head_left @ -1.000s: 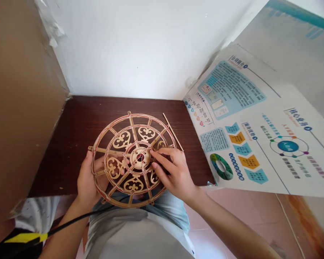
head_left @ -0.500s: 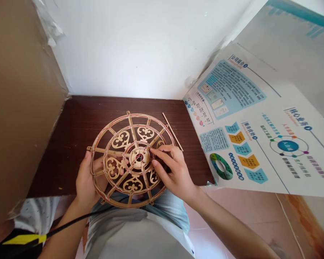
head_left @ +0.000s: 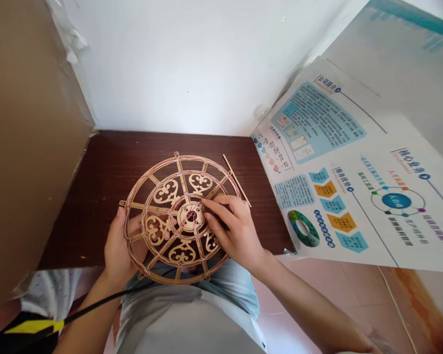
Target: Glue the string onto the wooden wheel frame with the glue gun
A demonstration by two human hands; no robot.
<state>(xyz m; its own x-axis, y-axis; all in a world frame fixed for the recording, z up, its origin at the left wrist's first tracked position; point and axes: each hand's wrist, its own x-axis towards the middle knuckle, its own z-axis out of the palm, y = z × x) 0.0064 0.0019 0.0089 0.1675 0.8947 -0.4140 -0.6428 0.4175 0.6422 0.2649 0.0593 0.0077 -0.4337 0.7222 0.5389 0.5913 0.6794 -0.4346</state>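
Observation:
A round wooden wheel frame (head_left: pixel 184 179), with spokes and scrolled cut-out panels, is held tilted over the table's front edge and my lap. Thin reddish wire (head_left: pixel 143 216) runs along its rings and spokes. My left hand (head_left: pixel 120 241) grips the wheel at its left rim, thumb on the outer edge and fingers behind it, partly seen through the gaps. At the right side of the pale hub (head_left: pixel 187 223), my right hand (head_left: pixel 236 228) has thumb and forefinger brought close together. Whatever lies between those fingertips is too small to make out.
On the dark brown table (head_left: pixel 107 162) a thin wooden stick (head_left: pixel 236 179) lies right of the wheel. A white panel stands behind, a brown board (head_left: pixel 33 137) at left, and a printed poster board (head_left: pixel 354 162) at right. A black cable (head_left: pixel 96 305) crosses my left forearm.
My right thumb and forefinger have shifted slightly left and up, closer in on the hub. The left hand and the wheel have hardly moved.

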